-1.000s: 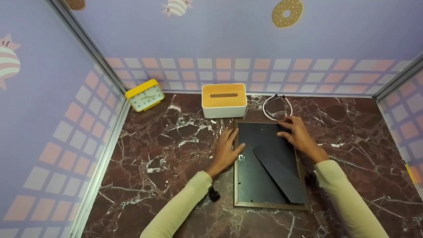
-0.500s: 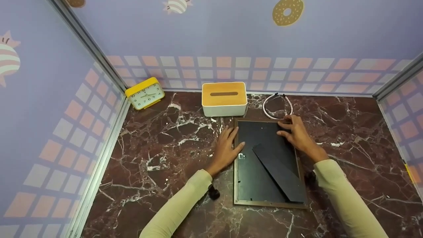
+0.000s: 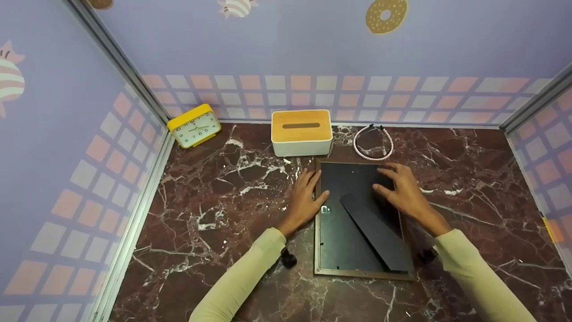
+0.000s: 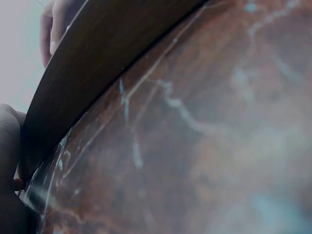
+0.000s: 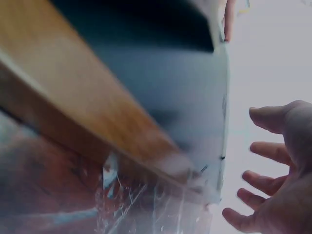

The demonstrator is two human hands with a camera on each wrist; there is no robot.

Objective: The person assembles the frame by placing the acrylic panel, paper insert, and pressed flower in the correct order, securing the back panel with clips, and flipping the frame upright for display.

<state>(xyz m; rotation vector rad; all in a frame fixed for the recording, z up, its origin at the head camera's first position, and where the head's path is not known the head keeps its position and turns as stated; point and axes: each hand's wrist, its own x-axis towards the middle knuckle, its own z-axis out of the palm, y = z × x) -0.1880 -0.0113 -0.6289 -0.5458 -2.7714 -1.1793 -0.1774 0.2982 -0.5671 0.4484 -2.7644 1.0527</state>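
A picture frame (image 3: 353, 219) lies face down on the table, its black backing and wooden border showing. Its black easel leg (image 3: 375, 235) slants across the back. My left hand (image 3: 304, 200) rests along the frame's left side, fingers fairly straight against the outer edge and thumb over the border. In the left wrist view the brown side of the frame (image 4: 102, 63) rises from the tabletop. My right hand (image 3: 405, 190) hovers at the upper right corner. From the right wrist camera, its fingers (image 5: 265, 183) look spread, with nothing between them.
Behind the frame stands a white tissue box (image 3: 301, 134) with a wooden lid. A pale headband (image 3: 373, 156) lies right of it, and a yellow alarm clock (image 3: 195, 126) stands in the back left corner. Patterned walls border the marble table (image 3: 214, 268).
My right hand has come off the frame's top right corner and shifted slightly right and toward me, its fingers spreading. The left hand and the frame stay about where they were.
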